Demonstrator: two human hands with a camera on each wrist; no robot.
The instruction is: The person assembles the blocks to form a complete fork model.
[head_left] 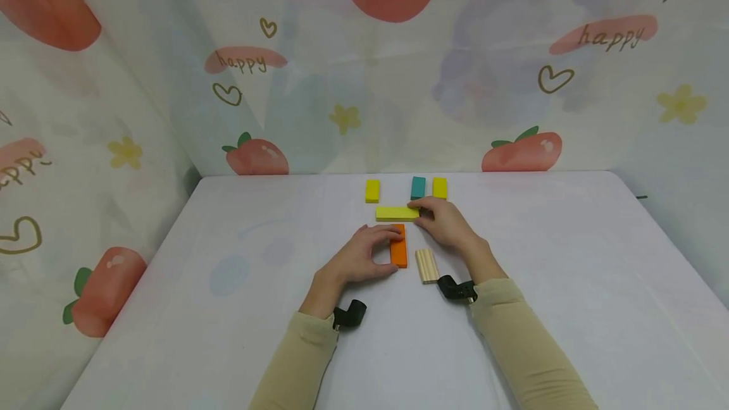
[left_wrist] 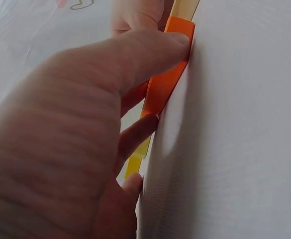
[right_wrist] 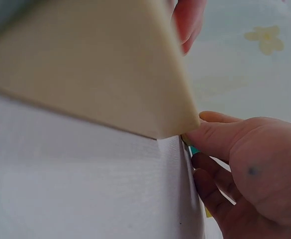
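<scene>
Wht tbl (head_left: 182,321) w/ asst. col. blks (head_left: 401,254)

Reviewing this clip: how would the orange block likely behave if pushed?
The orange block looks rigid, given its straight edges. Its flat faces suggest sliding, not rolling. Lying lengthwise on the table, it seems unlikely to tip end over end.

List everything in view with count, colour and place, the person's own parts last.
Table: 1, white, centre to bottom
Cloth: count unclear, pale, printed, behind and left of table
Teal block: 1, teal, far side of table
Small blocks: 2, yellow, either side of teal block
Long block: 1, yellow, nearer than teal block
Orange block: 1, orange, nearer than long block
Ribbed wood: one piece or several, pale, right of orange block
Wrist cameras: 2, black, on wrists
Sleeves: 2, beige, bottom
Left hand: 1, bare, at orange block
Right hand: 1, bare, at long block's right end
</scene>
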